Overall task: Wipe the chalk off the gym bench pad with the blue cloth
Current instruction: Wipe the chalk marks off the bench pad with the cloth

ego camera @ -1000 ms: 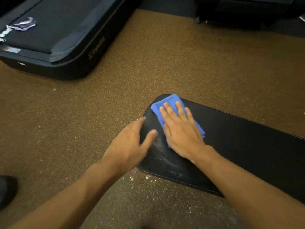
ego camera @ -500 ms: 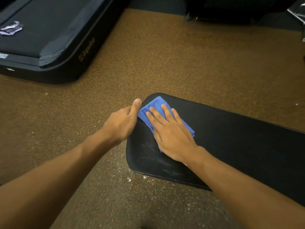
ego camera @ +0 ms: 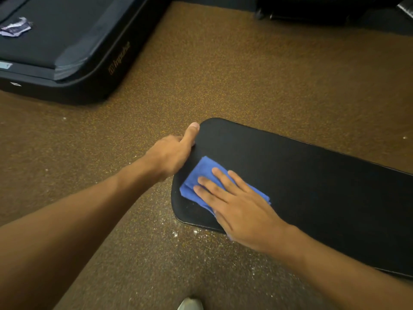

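A long black bench pad [ego camera: 312,186] runs from the middle of the view off to the right. A folded blue cloth [ego camera: 201,175] lies on its near left end. My right hand [ego camera: 237,209] lies flat on the cloth, fingers spread, pressing it onto the pad. My left hand [ego camera: 172,153] grips the pad's rounded left end, thumb up on the top edge, fingers curled over the side. The pad's surface looks dark, with only a faint chalk haze near the front edge.
White chalk dust [ego camera: 190,231] speckles the brown speckled floor below the pad's end. A black treadmill deck [ego camera: 67,52] with a crumpled wrapper [ego camera: 14,27] sits at the upper left. Dark equipment [ego camera: 324,10] stands at the top right. A shoe tip [ego camera: 190,304] shows at the bottom.
My right hand has slid the cloth back from the pad's far end toward the near front edge. My left hand stays gripping the pad's end. The chalk smear looks fainter.
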`<state>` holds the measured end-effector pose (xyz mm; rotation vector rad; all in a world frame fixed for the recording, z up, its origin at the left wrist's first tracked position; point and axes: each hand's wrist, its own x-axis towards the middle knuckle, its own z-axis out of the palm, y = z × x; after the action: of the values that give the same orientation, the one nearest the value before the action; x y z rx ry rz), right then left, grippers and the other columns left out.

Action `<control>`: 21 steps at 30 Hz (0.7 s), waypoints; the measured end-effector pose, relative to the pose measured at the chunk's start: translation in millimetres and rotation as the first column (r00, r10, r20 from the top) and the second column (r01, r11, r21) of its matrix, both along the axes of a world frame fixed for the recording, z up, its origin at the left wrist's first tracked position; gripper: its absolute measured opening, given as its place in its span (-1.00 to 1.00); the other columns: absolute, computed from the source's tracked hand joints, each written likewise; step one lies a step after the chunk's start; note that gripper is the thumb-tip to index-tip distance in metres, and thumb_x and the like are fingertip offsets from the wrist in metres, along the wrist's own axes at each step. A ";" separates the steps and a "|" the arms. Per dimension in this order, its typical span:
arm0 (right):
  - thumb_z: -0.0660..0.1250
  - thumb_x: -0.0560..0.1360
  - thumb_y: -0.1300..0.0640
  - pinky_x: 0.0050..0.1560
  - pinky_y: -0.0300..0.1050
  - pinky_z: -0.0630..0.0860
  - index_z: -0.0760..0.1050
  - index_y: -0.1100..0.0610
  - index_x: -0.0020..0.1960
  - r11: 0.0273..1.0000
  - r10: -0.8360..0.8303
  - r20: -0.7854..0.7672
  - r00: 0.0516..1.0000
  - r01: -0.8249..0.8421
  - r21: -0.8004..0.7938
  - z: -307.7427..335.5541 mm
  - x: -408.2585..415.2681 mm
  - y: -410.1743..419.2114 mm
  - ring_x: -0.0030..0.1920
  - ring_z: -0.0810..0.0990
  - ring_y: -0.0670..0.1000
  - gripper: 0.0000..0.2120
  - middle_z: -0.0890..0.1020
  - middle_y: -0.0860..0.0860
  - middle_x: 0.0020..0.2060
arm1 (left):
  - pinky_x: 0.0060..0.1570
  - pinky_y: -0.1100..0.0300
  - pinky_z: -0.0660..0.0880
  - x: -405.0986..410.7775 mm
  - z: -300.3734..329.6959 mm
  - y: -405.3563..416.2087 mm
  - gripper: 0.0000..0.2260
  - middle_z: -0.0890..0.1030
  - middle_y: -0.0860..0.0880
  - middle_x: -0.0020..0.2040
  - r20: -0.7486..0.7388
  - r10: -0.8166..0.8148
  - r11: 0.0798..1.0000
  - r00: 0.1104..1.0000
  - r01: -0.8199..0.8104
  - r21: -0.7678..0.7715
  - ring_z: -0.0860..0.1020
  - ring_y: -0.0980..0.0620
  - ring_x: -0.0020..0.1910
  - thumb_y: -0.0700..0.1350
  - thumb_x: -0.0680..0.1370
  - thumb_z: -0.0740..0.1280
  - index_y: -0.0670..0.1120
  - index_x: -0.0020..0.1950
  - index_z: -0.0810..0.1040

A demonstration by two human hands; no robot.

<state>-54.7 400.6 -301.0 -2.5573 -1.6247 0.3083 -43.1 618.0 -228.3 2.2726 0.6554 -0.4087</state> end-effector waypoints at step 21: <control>0.08 0.63 0.04 0.57 0.23 0.03 0.12 0.03 0.63 0.993 -0.095 -0.018 0.995 0.096 0.071 -6.0 -2.8 10.8 0.62 0.04 0.18 -0.43 0.18 -0.03 0.62 | -0.12 0.06 0.64 45.1 -21.6 -5.0 -0.36 0.49 -0.18 0.36 -0.161 -0.261 0.907 0.952 0.299 0.296 0.66 -0.14 -0.11 0.22 0.47 0.41 0.29 0.53 0.28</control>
<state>-57.5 411.4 -307.0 -2.5621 -1.4747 0.2553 2.0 613.0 -249.9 2.6815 0.4767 -0.6179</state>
